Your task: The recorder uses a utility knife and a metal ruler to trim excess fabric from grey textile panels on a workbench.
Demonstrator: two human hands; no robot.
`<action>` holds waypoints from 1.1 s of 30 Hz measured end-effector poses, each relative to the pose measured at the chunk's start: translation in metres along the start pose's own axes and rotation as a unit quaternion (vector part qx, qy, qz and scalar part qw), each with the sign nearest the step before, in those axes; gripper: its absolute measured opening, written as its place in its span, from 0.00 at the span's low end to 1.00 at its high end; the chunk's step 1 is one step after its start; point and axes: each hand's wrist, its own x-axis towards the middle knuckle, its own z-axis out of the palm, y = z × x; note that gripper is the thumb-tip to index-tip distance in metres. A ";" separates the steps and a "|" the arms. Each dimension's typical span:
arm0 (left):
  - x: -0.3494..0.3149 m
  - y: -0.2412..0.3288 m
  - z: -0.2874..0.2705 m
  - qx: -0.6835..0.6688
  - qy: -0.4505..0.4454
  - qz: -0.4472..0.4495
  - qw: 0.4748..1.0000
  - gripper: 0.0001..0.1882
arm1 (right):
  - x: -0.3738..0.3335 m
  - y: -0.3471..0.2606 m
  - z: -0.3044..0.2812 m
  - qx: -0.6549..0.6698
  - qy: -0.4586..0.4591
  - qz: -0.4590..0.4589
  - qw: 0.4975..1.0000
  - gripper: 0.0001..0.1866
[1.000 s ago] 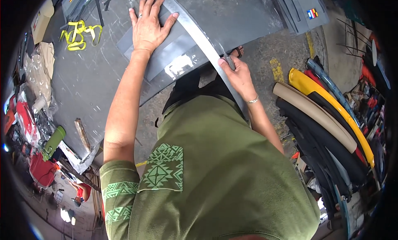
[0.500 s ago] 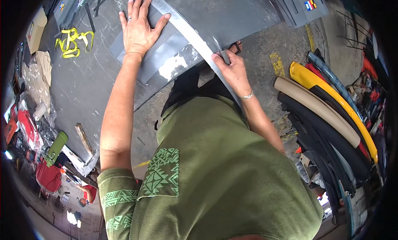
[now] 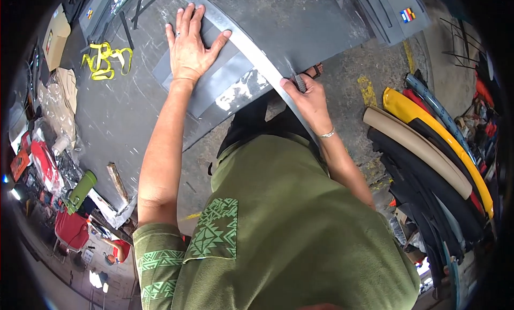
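Note:
My left hand (image 3: 191,54) lies flat with its fingers spread on dark grey sheet material (image 3: 211,87), its thumb reaching onto a long metal straightedge (image 3: 249,54). The straightedge runs diagonally from the far middle of the table toward my waist. At the near table edge my right hand (image 3: 312,103) is closed round a cutter knife (image 3: 300,84) with a dark ribbed handle. A thin blade seems to point away from me, but it is blurred. My right thumb rests at the straightedge's side. A larger dark sheet (image 3: 305,26) lies to the right of the straightedge.
A yellow strap (image 3: 105,61) lies tangled on the table (image 3: 139,128) at left. Rolls of material, including a tan one (image 3: 417,152) and a yellow one (image 3: 444,144), stand at right. Beyond the table edge a foot (image 3: 315,70) shows. A person in red (image 3: 119,251) is at lower left.
The whole view has shifted slightly, so everything sits a little lower and to the right. Both hands keep nearly the same places on the sheet and straightedge.

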 end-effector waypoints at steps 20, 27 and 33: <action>0.001 -0.001 0.000 -0.001 -0.006 -0.010 1.000 0.48 | 0.001 -0.012 0.002 0.049 -0.010 0.022 0.998 0.16; 0.001 0.001 0.000 -0.002 -0.011 -0.011 1.000 0.48 | 0.000 -0.012 0.000 0.046 -0.011 0.034 0.998 0.16; 0.001 0.001 -0.003 0.024 -0.018 0.000 1.000 0.56 | 0.000 -0.011 0.002 0.057 -0.008 0.046 0.997 0.19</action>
